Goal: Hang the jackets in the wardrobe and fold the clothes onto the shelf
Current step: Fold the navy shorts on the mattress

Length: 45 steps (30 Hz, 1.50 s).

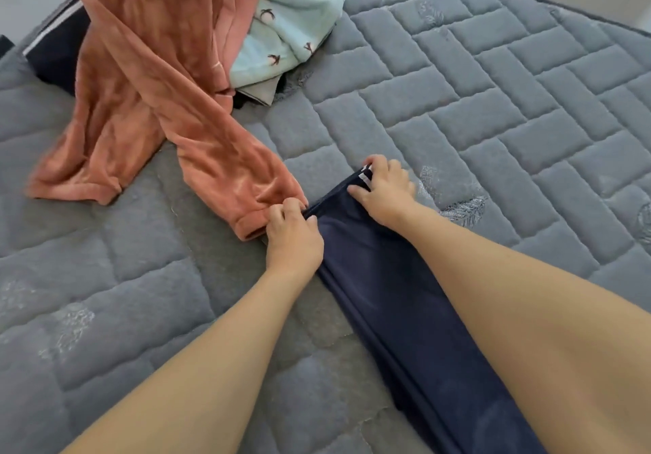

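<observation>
Two bare forearms reach forward from the lower edge over a grey quilted mattress (493, 94), and between them a long navy garment (398, 312), folded lengthwise into a narrow strip, lies flat on the mattress and runs from the bottom of the view toward the hands. At its far end, the left hand (294, 239) pinches the left corner of the dark fabric with curled fingers and thumb, its knuckles just beside the cuff of a rust-pink fleece garment (148, 101). The right hand (385, 189) grips the right corner of the same end, fingers curled over the edge where a small white stripe shows. That pink fleece piece sprawls across the upper left of the mattress, one limb stretching down to the left hand. Behind it, a mint-green fleece garment (296, 24) printed with small dark motifs lies crumpled, partly resting on other dark clothing (56, 55) with white stripes at the far left edge.
</observation>
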Available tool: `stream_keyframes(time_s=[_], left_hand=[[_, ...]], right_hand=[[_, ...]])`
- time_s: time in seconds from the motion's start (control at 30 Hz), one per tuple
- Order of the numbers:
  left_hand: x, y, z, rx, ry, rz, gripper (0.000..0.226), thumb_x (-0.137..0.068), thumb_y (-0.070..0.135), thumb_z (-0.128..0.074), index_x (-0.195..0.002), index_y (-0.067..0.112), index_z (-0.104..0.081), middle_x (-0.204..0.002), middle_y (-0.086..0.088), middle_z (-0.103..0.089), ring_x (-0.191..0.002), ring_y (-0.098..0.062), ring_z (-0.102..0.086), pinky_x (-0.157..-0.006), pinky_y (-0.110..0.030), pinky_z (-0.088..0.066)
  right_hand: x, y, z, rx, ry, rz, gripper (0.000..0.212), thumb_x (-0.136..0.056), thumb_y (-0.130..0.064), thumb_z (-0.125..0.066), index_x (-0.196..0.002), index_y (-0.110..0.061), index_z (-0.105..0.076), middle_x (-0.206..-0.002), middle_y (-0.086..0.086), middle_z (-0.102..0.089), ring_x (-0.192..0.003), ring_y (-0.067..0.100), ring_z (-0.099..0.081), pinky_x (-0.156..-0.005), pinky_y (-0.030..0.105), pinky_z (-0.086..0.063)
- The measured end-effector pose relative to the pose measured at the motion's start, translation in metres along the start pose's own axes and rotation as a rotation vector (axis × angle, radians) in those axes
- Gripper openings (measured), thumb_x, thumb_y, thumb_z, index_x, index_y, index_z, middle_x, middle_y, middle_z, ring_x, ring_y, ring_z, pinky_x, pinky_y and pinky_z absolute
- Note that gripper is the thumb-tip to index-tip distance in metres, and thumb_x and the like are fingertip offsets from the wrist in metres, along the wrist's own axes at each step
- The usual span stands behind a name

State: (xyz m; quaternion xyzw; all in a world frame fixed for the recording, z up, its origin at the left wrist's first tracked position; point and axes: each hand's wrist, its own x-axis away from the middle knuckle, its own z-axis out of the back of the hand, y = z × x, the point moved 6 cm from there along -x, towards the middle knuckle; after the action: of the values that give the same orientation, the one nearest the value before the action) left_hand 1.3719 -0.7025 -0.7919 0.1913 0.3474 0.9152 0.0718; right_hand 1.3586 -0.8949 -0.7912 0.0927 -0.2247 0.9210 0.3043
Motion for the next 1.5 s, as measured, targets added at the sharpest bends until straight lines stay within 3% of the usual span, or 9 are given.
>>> stream_keyframes(time_s=[0.23, 0.37, 0.83, 1.07, 1.17, 1.23, 1.3, 1.4, 1.5], left_hand=[[-0.021, -0.033, -0.031, -0.067, -0.224, -0.017, 0.043, -0.102, 0.034, -0.042, -0.145, 0.028, -0.04, -0.138, -0.005, -0.028, -0.128, -0.028, -0.025, -0.111, -0.039, -0.02], [-0.027, -0.044, -0.039, -0.039, -0.319, -0.007, 0.049, -0.1, 0.043, -0.044, -0.147, 0.034, -0.035, -0.123, 0.006, -0.02, -0.123, -0.014, -0.018, -0.113, -0.038, -0.017], [-0.047, -0.028, -0.052, -0.215, -0.263, 0.213, 0.04, -0.097, 0.029, -0.049, -0.135, 0.024, -0.038, -0.136, -0.008, -0.022, -0.128, -0.031, -0.023, -0.106, -0.038, -0.024], [-0.042, -0.027, -0.047, -0.265, -0.28, 0.096, 0.058, -0.088, 0.035, -0.053, -0.141, 0.023, -0.034, -0.136, -0.008, -0.023, -0.13, -0.036, -0.021, -0.112, -0.041, -0.018], [-0.03, -0.023, -0.036, -0.368, -0.418, 0.059, 0.067, -0.063, 0.049, -0.053, -0.123, 0.02, -0.046, -0.128, -0.003, -0.023, -0.118, -0.029, -0.023, -0.101, -0.039, -0.026], [-0.001, -0.016, -0.032, -0.47, -0.528, -0.023, 0.054, -0.055, 0.046, -0.049, -0.102, 0.019, -0.053, -0.117, 0.0, -0.03, -0.102, -0.023, -0.024, -0.089, -0.036, -0.033], [0.041, -0.001, -0.027, -0.419, -0.682, -0.08, 0.035, -0.056, 0.039, -0.052, -0.084, 0.019, -0.057, -0.103, -0.001, -0.049, -0.093, -0.023, -0.044, -0.073, -0.032, -0.04], [0.077, 0.055, 0.001, -0.334, -0.736, -0.119, 0.019, -0.055, 0.029, -0.053, -0.07, 0.019, -0.056, -0.07, 0.002, -0.061, -0.066, -0.016, -0.058, -0.051, -0.025, -0.037], [0.071, 0.154, 0.056, -0.352, -0.504, -0.285, 0.015, -0.066, 0.026, -0.053, -0.079, 0.022, -0.059, -0.079, 0.004, -0.063, -0.071, -0.012, -0.058, -0.053, -0.024, -0.038]], right_hand=[[0.013, 0.008, -0.032, 0.217, 0.227, 0.169, 0.06, -0.099, -0.052, -0.042, -0.143, -0.01, -0.042, -0.115, 0.013, -0.056, -0.103, 0.034, -0.052, -0.088, 0.045, -0.041], [0.012, 0.012, -0.041, 0.219, 0.275, 0.148, 0.061, -0.098, -0.05, -0.033, -0.142, -0.009, -0.045, -0.106, 0.012, -0.059, -0.094, 0.032, -0.054, -0.084, 0.044, -0.041], [-0.004, 0.011, -0.039, 0.157, 0.353, 0.248, 0.059, -0.096, -0.049, -0.034, -0.133, -0.008, -0.054, -0.1, 0.011, -0.062, -0.087, 0.033, -0.057, -0.078, 0.043, -0.04], [-0.001, 0.015, -0.034, -0.025, 0.249, 0.18, 0.055, -0.094, -0.047, -0.054, -0.136, -0.012, -0.046, -0.121, 0.01, -0.062, -0.109, 0.032, -0.057, -0.094, 0.042, -0.039], [0.014, 0.026, -0.024, -0.407, -0.109, 0.005, 0.057, -0.074, -0.041, -0.065, -0.125, -0.02, -0.051, -0.109, -0.002, -0.064, -0.099, 0.021, -0.06, -0.087, 0.037, -0.046], [0.044, 0.029, -0.021, -0.516, -0.358, 0.015, 0.029, -0.059, -0.037, -0.062, -0.083, -0.022, -0.06, -0.076, -0.007, -0.061, -0.071, 0.014, -0.057, -0.065, 0.032, -0.044], [0.084, 0.029, -0.002, -0.462, -0.503, 0.041, 0.012, -0.057, -0.032, -0.061, -0.057, -0.024, -0.053, -0.057, -0.01, -0.049, -0.052, 0.009, -0.045, -0.051, 0.024, -0.035], [0.117, 0.028, 0.065, -0.373, -0.459, 0.07, 0.008, -0.068, -0.021, -0.065, -0.062, -0.024, -0.061, -0.055, -0.014, -0.056, -0.051, 0.005, -0.05, -0.048, 0.017, -0.04], [0.123, 0.02, 0.172, -0.36, -0.202, 0.115, 0.006, -0.075, -0.015, -0.066, -0.078, -0.017, -0.061, -0.065, -0.009, -0.059, -0.065, 0.012, -0.051, -0.058, 0.02, -0.043]])
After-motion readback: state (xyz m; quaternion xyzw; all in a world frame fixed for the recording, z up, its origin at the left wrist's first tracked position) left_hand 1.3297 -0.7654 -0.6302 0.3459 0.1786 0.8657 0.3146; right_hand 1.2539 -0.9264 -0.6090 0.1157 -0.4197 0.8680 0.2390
